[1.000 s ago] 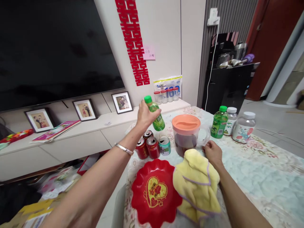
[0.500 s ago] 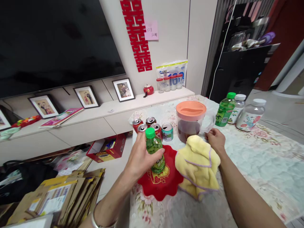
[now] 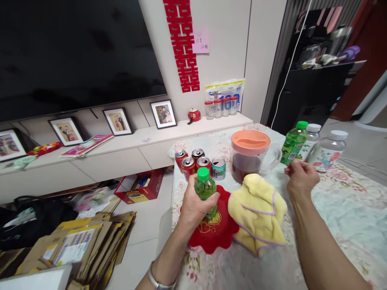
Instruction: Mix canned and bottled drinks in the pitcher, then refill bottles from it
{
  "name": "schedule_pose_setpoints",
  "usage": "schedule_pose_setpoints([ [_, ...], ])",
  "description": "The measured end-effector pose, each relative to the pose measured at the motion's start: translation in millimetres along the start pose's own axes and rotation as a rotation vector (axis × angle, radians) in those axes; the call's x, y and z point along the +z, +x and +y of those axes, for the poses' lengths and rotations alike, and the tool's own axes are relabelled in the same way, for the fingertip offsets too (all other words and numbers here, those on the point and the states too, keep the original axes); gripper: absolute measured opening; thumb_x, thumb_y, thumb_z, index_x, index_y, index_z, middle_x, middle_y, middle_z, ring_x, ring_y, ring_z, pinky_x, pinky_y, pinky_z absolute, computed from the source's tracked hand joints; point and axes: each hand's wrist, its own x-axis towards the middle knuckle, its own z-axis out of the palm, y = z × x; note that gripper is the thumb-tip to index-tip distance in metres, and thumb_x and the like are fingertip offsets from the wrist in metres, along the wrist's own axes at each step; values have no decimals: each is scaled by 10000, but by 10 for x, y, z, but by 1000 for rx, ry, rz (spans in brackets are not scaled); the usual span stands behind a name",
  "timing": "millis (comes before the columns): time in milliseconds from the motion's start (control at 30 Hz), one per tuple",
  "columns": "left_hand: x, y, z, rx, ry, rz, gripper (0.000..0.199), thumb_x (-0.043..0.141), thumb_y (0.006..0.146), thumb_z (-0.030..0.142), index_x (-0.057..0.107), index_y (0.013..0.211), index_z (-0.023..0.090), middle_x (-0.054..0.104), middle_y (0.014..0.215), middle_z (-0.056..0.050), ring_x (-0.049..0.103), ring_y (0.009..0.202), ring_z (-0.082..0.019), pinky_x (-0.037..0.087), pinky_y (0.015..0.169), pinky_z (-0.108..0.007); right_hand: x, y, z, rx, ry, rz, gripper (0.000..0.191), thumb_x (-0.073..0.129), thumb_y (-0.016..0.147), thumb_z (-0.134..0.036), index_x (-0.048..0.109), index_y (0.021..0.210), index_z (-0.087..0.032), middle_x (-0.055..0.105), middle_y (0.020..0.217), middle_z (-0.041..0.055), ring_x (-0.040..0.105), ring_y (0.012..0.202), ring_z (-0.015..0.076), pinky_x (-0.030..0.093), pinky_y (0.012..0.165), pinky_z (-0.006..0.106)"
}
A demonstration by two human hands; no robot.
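My left hand point(image 3: 195, 203) is wrapped round a green bottle point(image 3: 205, 187) with a green cap, upright over the red scalloped plate point(image 3: 222, 237). Just right of the plate lies a crumpled yellow cloth point(image 3: 258, 213). My right hand point(image 3: 300, 177) has its fingers curled together in front of a second green bottle point(image 3: 294, 143); what is between them, if anything, is hidden. A pitcher point(image 3: 248, 155) with an orange lid and dark liquid stands behind the cloth. Several red cans point(image 3: 204, 163) and a teal can point(image 3: 218, 169) are grouped behind the held bottle.
Two white-capped bottles point(image 3: 328, 151) stand at the table's right. Behind the table, a white cabinet point(image 3: 127, 149) bears picture frames point(image 3: 163, 114), a small red pot point(image 3: 194, 115) and red-lidded jars point(image 3: 225, 107). Folded cardboard point(image 3: 99, 249) and a red box point(image 3: 142, 187) are on the floor.
My right hand has moved right, from the pitcher's handle to the front of the second green bottle. My left hand still holds its bottle. The whole view has shifted slightly.
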Motion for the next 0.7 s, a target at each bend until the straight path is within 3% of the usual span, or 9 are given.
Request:
schedule_pose_setpoints([
  [67,12,4,-29,2,-11,7,507,756,646,311,507,1079,226,662,850,26,657,735,-172,552,731,-300,-5,-145,-273,-102,54,6,254,734,820,-409,572,773,-220,572,629,-55,517,517,113,433,512,258],
  [167,12,-3,-65,17,-12,8,518,758,656,316,501,1096,225,659,853,26,649,738,-172,547,739,-305,40,-571,-700,-206,61,-148,194,784,728,-377,675,785,-227,617,648,-25,563,563,144,463,554,293],
  [200,10,-8,-71,22,-12,5,514,758,662,319,499,1097,225,657,853,25,646,742,-174,547,743,-309,75,-745,-837,-224,27,-271,182,804,720,-360,708,792,-223,652,678,-4,578,578,154,472,565,304],
  [300,11,-20,-67,45,-3,11,498,753,672,329,500,1087,220,656,871,13,650,773,-187,547,758,-322,238,-1243,-1195,-376,-143,-815,135,708,871,-361,731,893,-229,705,802,30,648,681,182,504,644,326],
  [400,29,-19,-51,91,2,32,476,736,675,324,497,1071,213,669,917,-11,669,800,-199,548,759,-328,452,-1580,-1441,-521,-247,-1068,221,679,914,-331,727,1077,-189,684,929,56,628,732,176,503,710,338],
  [500,45,-10,-60,132,-6,27,466,720,672,323,492,1061,207,671,924,-21,677,793,-206,545,734,-327,634,-1751,-1586,-585,-456,-1144,336,718,890,-305,703,1187,-147,661,989,86,643,887,238,497,826,386],
  [700,40,6,-128,167,24,45,482,738,651,341,495,1047,216,682,976,-36,690,859,-237,543,743,-334,768,-1878,-1749,-657,-822,-1170,220,616,981,-299,705,1083,-125,665,1054,127,654,968,288,469,824,386],
])
